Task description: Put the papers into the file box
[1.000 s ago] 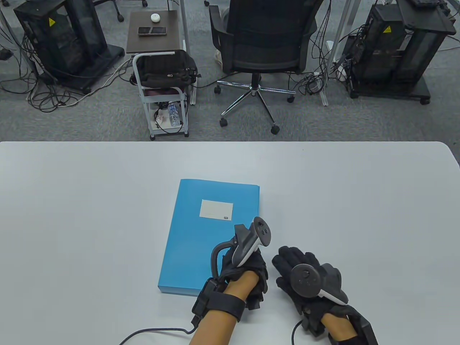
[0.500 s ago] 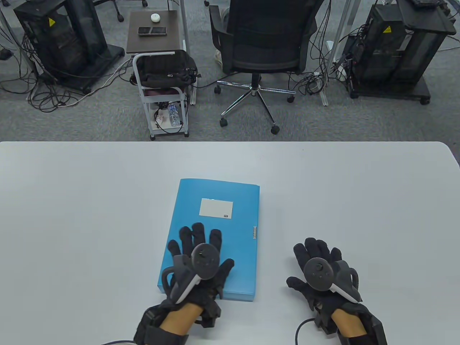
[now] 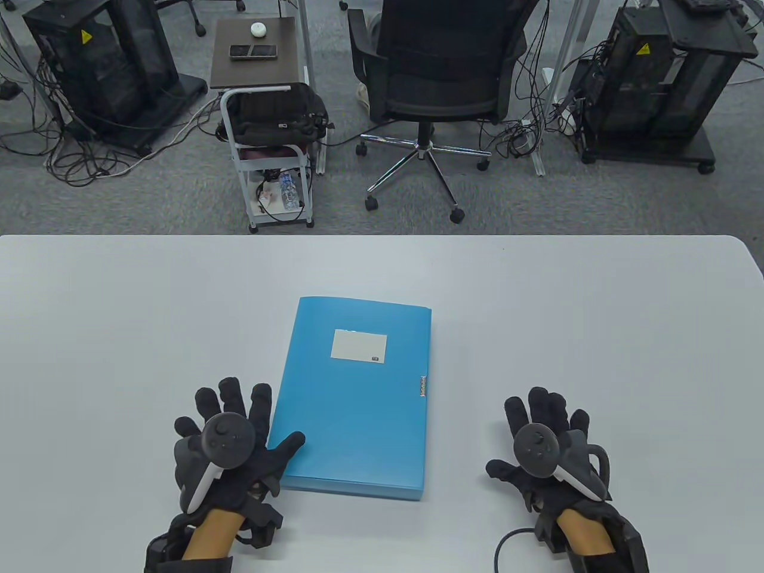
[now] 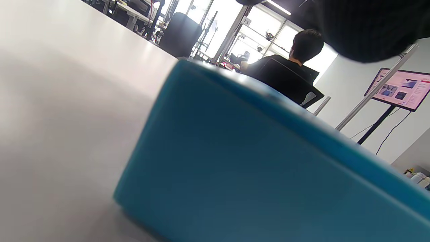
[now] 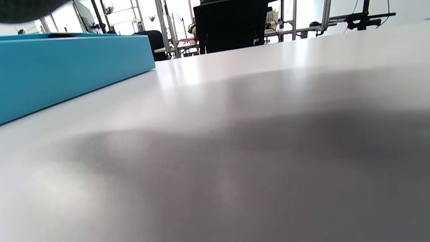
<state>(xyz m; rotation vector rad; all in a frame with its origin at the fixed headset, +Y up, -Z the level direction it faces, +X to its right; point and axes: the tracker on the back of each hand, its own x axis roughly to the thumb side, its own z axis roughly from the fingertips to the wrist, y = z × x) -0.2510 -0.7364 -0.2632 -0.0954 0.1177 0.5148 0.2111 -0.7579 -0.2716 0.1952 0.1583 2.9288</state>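
Note:
A blue file box lies flat and closed on the white table, with a white label on its lid and a clasp on its right edge. My left hand lies flat on the table, fingers spread, at the box's left near corner; its thumb lies over that corner. My right hand lies flat and spread on the table, apart from the box, to its right. No papers show in any view. The box fills the left wrist view and shows at the left of the right wrist view.
Beyond the table's far edge stand an office chair, a small cart with a bag, and two equipment racks. Cables trail from both wrists to the table's near edge.
My left hand has moved left, from on top of the box's near right part, across its lid, to the table beside its left corner. My right hand has shifted right and spread flat.

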